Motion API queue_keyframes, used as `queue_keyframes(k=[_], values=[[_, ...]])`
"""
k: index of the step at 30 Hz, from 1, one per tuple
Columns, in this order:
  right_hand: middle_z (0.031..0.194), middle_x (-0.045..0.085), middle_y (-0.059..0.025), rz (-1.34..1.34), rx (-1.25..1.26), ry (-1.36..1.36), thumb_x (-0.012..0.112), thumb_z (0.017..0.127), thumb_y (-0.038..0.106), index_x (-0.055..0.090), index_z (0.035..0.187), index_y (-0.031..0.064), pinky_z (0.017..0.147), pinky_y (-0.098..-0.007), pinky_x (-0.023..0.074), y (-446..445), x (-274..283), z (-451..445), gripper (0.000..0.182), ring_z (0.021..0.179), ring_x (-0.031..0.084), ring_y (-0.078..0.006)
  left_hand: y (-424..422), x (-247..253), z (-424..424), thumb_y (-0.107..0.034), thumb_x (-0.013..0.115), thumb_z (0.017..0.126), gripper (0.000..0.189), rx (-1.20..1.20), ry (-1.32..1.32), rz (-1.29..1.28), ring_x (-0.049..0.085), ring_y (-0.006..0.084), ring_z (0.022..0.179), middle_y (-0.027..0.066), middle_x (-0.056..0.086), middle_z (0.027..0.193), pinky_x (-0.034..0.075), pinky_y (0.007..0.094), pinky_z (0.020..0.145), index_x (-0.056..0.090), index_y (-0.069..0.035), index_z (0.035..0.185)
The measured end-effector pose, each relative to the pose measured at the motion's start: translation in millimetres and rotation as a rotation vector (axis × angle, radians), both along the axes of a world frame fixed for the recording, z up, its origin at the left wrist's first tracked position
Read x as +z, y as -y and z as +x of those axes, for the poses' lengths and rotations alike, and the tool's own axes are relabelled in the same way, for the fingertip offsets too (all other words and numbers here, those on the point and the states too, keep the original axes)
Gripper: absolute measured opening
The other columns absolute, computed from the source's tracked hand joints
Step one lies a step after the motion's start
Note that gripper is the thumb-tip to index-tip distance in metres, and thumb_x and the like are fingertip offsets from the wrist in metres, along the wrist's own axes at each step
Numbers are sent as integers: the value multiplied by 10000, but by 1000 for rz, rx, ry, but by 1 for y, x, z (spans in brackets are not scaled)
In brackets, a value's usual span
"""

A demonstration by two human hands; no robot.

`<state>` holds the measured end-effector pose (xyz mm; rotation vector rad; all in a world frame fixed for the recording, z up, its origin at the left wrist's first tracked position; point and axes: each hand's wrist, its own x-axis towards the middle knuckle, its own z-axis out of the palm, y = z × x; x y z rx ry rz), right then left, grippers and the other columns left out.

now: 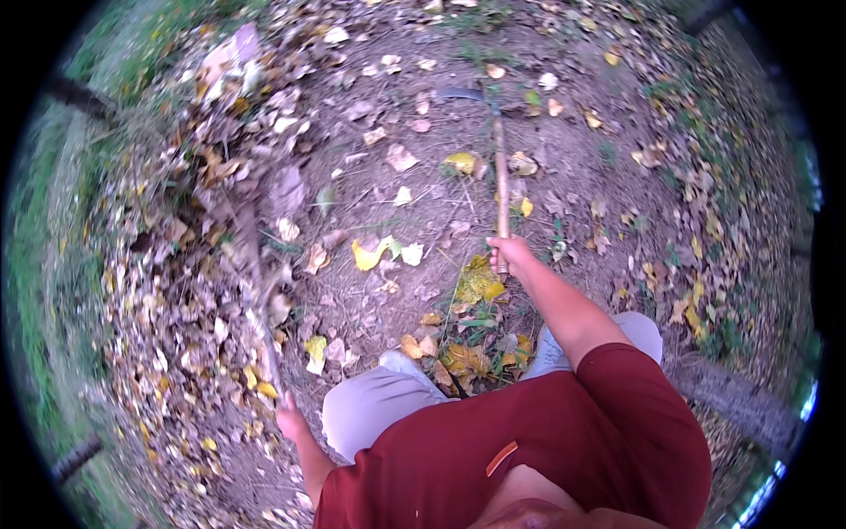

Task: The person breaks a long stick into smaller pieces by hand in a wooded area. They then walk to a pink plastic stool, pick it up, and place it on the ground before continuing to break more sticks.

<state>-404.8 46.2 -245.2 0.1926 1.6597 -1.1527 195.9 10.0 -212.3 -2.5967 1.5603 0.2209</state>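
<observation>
My right hand [509, 254] is closed around the lower end of a sickle's long wooden handle [502, 178]. The handle points away from me, and the curved metal blade [462, 94] at its far end turns to the left, over or on the bare soil; whether it touches cannot be told. On the left, my left hand [291, 418] grips the near end of a thin stick [268, 330]. Its far part is blurred and runs into a heap of dry leaves [211, 172]. Between the hands, yellow and brown leaves [370, 254] lie scattered.
Tree trunks stand close on the right [733, 397] and farther off at the upper left [79, 98] and lower left [78, 457]. Green grass [39, 297] borders the left side. A pale flat piece [231, 56] of unclear material lies beyond the heap. My bent knees [373, 403] are in front.
</observation>
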Motion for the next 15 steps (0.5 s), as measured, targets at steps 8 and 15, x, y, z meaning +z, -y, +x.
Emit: queue_keyframes(k=[8, 15], values=[[547, 459, -12, -90, -215, -17, 629, 759, 88, 473, 719, 50, 347, -273, 388, 45, 29, 3, 165, 405, 435, -114, 12, -38, -25, -487, 507, 838, 543, -177, -456, -105, 539, 380, 587, 212, 581, 641, 414, 449, 560, 603, 47, 842], [546, 493, -53, -261, -522, -68, 632, 757, 52, 485, 856, -24, 322, -271, 376, 96, 74, -85, 194, 390, 466, -131, 20, 15, -148, -442, 558, 816, 442, -492, -672, 142, 535, 351, 565, 185, 578, 625, 411, 434, 547, 596, -2, 797]])
